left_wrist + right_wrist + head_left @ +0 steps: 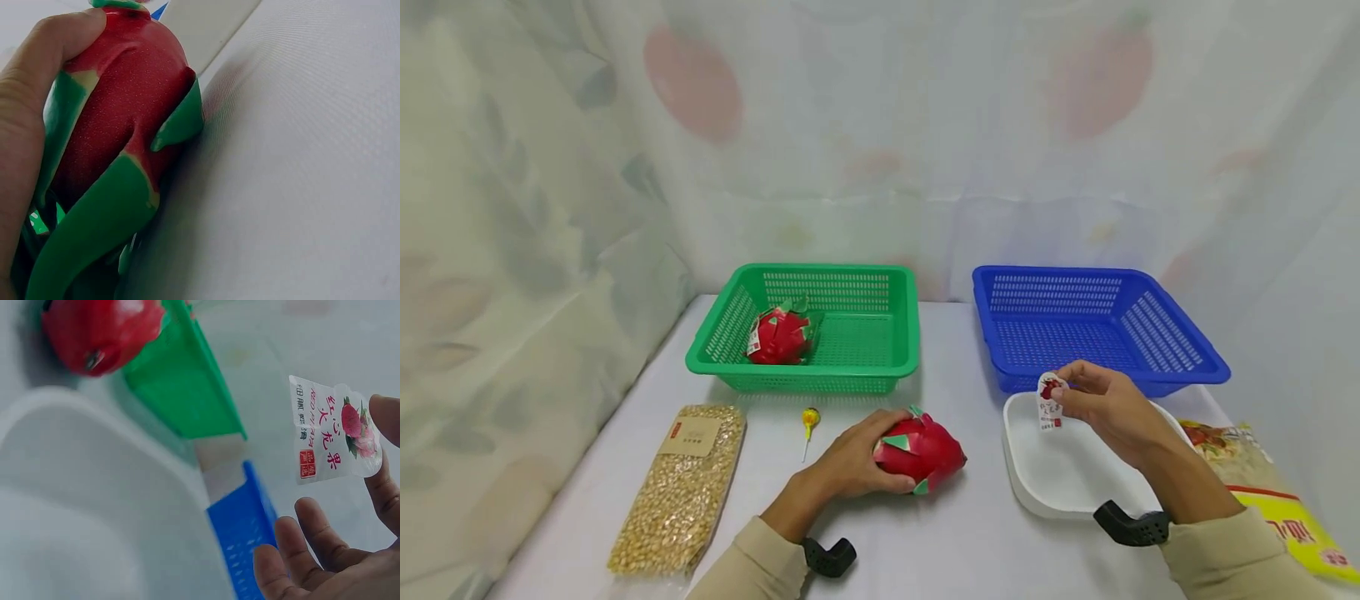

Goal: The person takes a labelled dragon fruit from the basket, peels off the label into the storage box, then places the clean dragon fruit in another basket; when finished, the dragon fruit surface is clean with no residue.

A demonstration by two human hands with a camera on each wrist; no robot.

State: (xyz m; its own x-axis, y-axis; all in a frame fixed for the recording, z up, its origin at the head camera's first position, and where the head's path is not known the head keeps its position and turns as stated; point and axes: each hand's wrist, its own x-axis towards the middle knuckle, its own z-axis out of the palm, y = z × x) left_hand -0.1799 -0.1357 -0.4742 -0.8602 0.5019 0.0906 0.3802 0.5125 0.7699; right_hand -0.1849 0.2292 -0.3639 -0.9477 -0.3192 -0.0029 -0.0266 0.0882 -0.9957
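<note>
On the white table, my left hand [862, 460] grips a red dragon fruit [927, 452] with green scales, thumb and fingers round its left end. In the left wrist view the thumb lies along the skin of the dragon fruit [122, 94]. My right hand [1108, 408] pinches a small printed label sticker [1049, 402] between thumb and index finger, above a white basin [1052, 467]. The right wrist view shows the label [334, 431] with a dragon fruit picture and red lettering; the other fingers of the right hand [331, 562] are spread apart from it.
A green basket [850, 379] at the back holds another dragon fruit [781, 337] bearing a label. A blue basket [1105, 333] stands behind the basin. A lollipop [809, 421] and a bag of soybeans [677, 492] lie left; a yellow-and-clear food packet [1285, 508] lies right.
</note>
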